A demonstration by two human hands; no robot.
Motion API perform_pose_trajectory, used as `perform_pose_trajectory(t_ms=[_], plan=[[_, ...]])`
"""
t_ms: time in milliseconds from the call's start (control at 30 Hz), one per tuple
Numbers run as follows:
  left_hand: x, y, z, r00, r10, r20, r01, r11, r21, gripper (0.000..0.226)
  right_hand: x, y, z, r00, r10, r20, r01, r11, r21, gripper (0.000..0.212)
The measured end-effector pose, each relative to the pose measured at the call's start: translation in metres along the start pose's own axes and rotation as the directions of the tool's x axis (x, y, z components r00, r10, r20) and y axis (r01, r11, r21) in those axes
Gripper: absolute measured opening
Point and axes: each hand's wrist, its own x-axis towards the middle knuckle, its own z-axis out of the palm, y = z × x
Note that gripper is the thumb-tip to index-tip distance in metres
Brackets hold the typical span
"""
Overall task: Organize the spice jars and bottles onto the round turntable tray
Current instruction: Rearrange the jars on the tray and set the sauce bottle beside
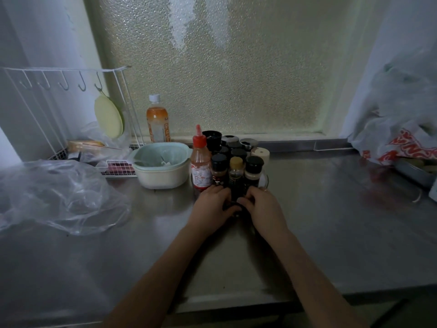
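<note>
Both hands [214, 204] [259, 204] cupping the tray's [266, 179] near rim, fingers curled narrow around something dark, probably steadying crowded jars [219, 169] toward tabletop's back edge.

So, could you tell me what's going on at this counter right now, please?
A person is tidying spice jars on a steel counter. Both hands, the left hand and the right hand, are closed around something dark at the near edge of the cluster; what exactly it is can't be made out. A red-capped sauce bottle and several dark-lidded jars stand packed together just behind the hands. A pale green bowl sits to their left.
</note>
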Motion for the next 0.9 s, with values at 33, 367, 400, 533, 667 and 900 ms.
perform_pose_trajectory(t_ms=[33,367,400,533,667,900], plan=[[0.005,-0.005,0.002,1.000,-0.018,0.003,0.018,1.000,-0.018,0.031,0.007,0.000,0.001,1.000,0.004,0.005,-0.004,1.000,-0.006,0.024],[0.057,-0.048,0.015,0.993,-0.118,0.015,0.119,0.985,-0.126,0.050,0.068,0.005,0.026,1.000,0.026,-0.003,-0.026,1.000,0.003,0.022],[0.060,-0.051,0.017,0.993,-0.121,0.014,0.122,0.985,-0.121,0.050,0.072,0.007,0.029,0.999,0.032,-0.005,-0.032,0.999,-0.004,0.021],[0.068,-0.061,0.025,0.994,-0.110,-0.024,0.107,0.989,-0.107,0.043,0.086,0.014,0.037,0.999,0.015,-0.035,-0.015,1.000,0.005,0.020],[0.075,-0.072,0.028,0.993,-0.113,-0.036,0.108,0.988,-0.114,0.039,0.095,0.017,0.044,0.998,0.001,-0.061,0.000,1.000,0.021,0.021],[0.073,-0.071,0.026,0.989,-0.115,-0.098,0.114,0.993,-0.016,0.035,0.092,0.014,0.049,0.996,-0.025,-0.088,0.026,1.000,0.012,0.021]])
